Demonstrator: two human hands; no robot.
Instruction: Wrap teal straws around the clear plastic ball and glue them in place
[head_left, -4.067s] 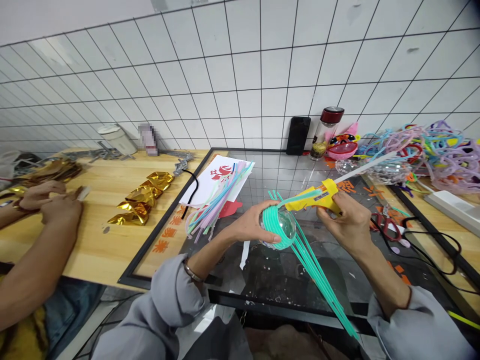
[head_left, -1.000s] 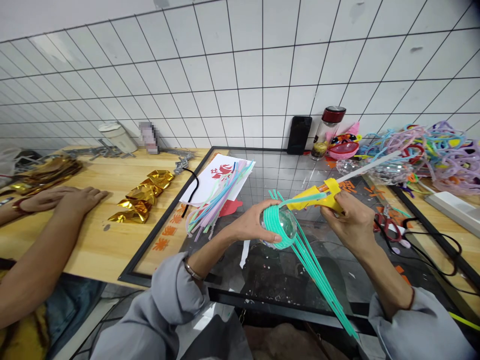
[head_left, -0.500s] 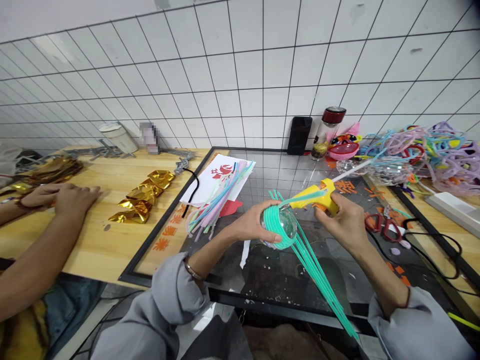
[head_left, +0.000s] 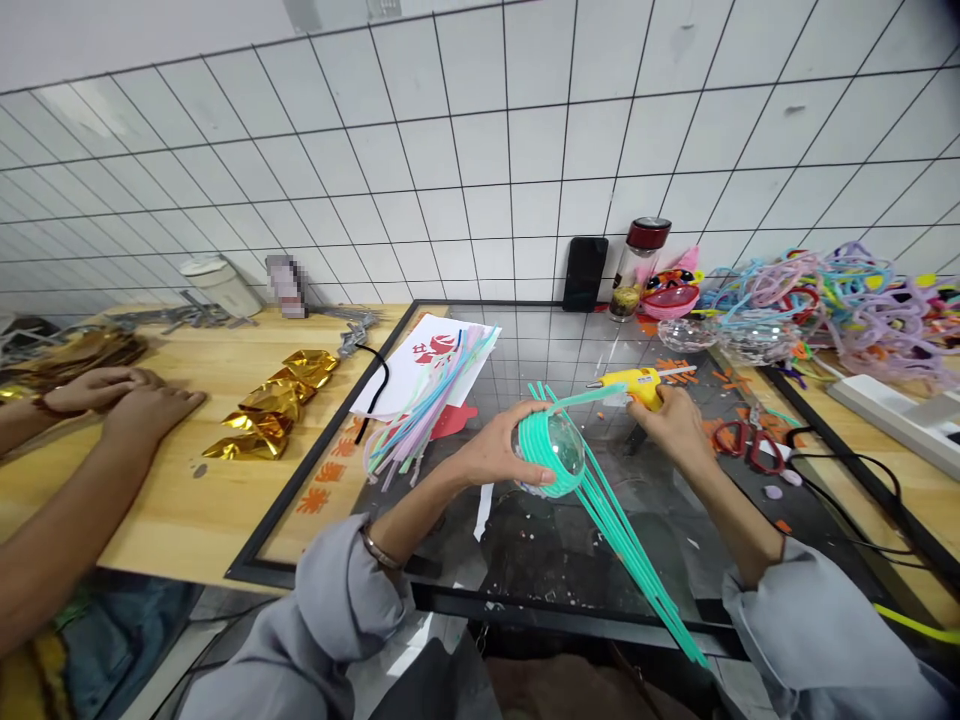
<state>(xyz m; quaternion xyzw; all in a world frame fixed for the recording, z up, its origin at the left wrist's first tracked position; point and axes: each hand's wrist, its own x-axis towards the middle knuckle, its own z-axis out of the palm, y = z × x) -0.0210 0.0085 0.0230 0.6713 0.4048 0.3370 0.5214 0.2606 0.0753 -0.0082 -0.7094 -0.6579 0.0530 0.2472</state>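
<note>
My left hand is closed around a clear plastic ball whose left side is wrapped in rows of green pipe cleaner. Long green strands trail from the ball down to the right, past the table's front edge. One loose green end sticks out from the ball's top toward the right. In my right hand is a yellow hot glue gun with a white glue stick in its back. Its nozzle points left, apart from the ball and just behind the loose green end.
Pastel pipe cleaners lie across white paper at the left. Red-handled scissors and black cable are on the right, near a power strip. A phone and a bottle stand by the wall. Another person's hands rest far left.
The glue gun has moved away from the ball, back over the table, and is now held more level. The left hand still holds the ball in nearly the same place.
</note>
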